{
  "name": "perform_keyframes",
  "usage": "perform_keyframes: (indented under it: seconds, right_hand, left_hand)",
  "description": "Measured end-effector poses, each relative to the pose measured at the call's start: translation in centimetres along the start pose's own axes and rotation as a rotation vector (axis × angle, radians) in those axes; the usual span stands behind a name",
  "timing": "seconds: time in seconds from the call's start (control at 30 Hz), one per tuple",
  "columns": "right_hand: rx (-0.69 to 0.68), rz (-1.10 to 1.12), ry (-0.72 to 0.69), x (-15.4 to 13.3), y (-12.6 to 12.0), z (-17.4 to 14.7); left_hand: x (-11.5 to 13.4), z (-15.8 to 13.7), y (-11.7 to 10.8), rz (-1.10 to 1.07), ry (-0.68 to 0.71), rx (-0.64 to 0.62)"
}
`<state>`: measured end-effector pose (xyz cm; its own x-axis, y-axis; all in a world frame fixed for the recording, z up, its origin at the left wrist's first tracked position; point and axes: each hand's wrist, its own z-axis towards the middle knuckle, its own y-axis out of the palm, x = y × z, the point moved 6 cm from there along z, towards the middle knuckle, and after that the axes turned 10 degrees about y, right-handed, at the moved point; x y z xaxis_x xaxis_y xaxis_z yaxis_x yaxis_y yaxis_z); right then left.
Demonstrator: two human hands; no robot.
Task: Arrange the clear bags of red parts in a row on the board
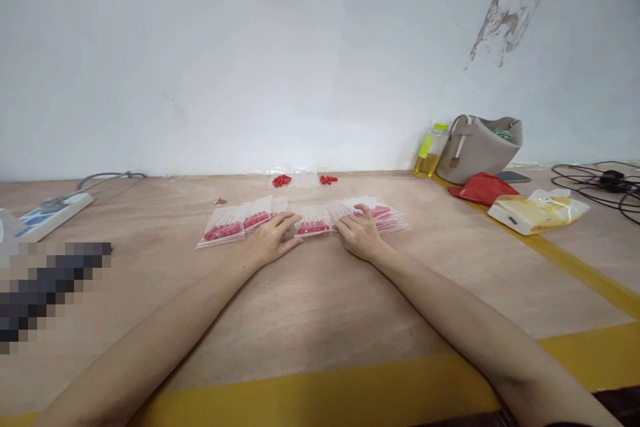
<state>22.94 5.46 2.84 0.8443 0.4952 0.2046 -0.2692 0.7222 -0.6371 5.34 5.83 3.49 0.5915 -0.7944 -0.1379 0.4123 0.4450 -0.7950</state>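
A row of small clear plastic bags with red pieces inside lies across the table before me. My left hand (273,238) rests at the left side of the middle bag (314,224), its fingers stretched toward it and the thumb apart. At that bag's right edge, my right hand (361,234) has its fingers curled and pressed together on the plastic. Left of my hands are more filled bags (223,230), partly overlapping. Another stack of bags (393,215) sits beyond my right hand, partly hidden by it. What the red pieces are, I cannot tell.
Two small heaps of loose red pieces (281,180) lie near the wall. On the right stand a bottle of yellow liquid (428,152) and a grey bag (480,150), with a red pouch (484,189), a tissue pack (537,211) and black cables (613,180). A power strip (55,214) is at left.
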Motion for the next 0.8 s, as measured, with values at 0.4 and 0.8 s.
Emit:
perform_keyframes:
  seconds: [0.4, 0.8]
  right_hand:
    - [-0.387, 0.203, 0.187, 5.8, -3.1, 2.0]
    - [-0.847, 0.196, 0.256, 11.8, -1.2, -0.5]
  left_hand:
    - [-2.5, 0.9, -2.6, -0.09, -0.043, 0.05]
    - [-13.0, -10.9, -7.9, -0.016, -0.523, 0.01]
